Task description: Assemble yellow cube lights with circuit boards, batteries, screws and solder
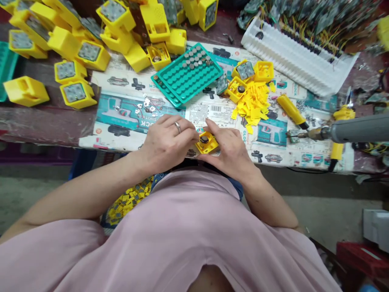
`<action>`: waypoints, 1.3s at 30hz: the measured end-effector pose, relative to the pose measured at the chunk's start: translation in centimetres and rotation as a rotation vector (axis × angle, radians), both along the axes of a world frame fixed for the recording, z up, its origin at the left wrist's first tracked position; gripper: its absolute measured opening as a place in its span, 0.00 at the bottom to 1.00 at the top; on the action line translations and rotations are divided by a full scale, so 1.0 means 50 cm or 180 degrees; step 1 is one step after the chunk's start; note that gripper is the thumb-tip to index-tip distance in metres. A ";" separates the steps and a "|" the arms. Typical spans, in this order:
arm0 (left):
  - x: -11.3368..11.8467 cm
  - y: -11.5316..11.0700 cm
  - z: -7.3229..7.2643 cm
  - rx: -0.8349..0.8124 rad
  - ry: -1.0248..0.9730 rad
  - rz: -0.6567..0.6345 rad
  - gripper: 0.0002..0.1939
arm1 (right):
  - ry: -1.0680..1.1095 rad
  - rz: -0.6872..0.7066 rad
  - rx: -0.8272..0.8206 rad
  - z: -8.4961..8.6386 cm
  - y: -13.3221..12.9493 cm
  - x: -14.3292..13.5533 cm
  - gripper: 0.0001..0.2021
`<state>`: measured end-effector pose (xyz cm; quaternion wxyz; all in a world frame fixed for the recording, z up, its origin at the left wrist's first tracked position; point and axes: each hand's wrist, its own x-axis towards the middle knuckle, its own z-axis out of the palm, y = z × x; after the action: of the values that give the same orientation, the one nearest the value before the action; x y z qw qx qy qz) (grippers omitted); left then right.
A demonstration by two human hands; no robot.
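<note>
A small open yellow plastic case [212, 144] with a round dark-and-silver part inside lies near the front edge of the table. My right hand [228, 151] grips it between thumb and fingers from the right. Over its left side, the fingers of my left hand [170, 140], with a ring on one, are pinched together; what they hold, if anything, is hidden. Beyond my hands is a green tray [173, 81] with rows of round pockets, some filled with button cells [196, 56]. Small metal pieces [148, 106] are scattered beyond my left hand.
Yellow cases [75, 92] crowd the back left. A pile of small yellow pieces [253, 101] lies right of the tray. At the back right stands a white rack [296, 54] of wired boards. A grey-handled tool [358, 129] juts in from the right, beside a yellow-handled tool [290, 109].
</note>
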<state>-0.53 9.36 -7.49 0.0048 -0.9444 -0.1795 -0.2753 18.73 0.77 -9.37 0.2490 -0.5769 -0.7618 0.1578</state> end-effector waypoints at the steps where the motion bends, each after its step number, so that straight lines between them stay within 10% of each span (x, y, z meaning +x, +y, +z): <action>1: -0.004 0.000 -0.004 0.0024 -0.0107 -0.0012 0.07 | 0.0013 -0.0008 0.0013 -0.001 0.000 0.000 0.38; 9: -0.009 -0.003 -0.016 -0.0040 -0.0549 -0.0243 0.05 | 0.0671 0.0223 0.0256 0.010 -0.002 0.023 0.29; 14: 0.006 -0.005 -0.006 -0.1204 -0.0393 0.0078 0.06 | 0.1100 -0.0052 0.0337 0.015 -0.006 0.020 0.13; 22: 0.029 0.000 0.006 -0.2140 -0.0414 0.0306 0.09 | 0.2697 -0.0334 -0.0479 -0.008 -0.006 0.028 0.15; 39: 0.065 -0.034 -0.001 -0.0783 0.0756 0.0219 0.28 | 0.1193 -0.0579 0.1374 -0.015 -0.032 0.075 0.11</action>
<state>2.74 7.64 -7.53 -0.0803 -0.9571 -0.2422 -0.1374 22.48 -0.82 -10.10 0.5154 -0.5373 -0.6636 0.0730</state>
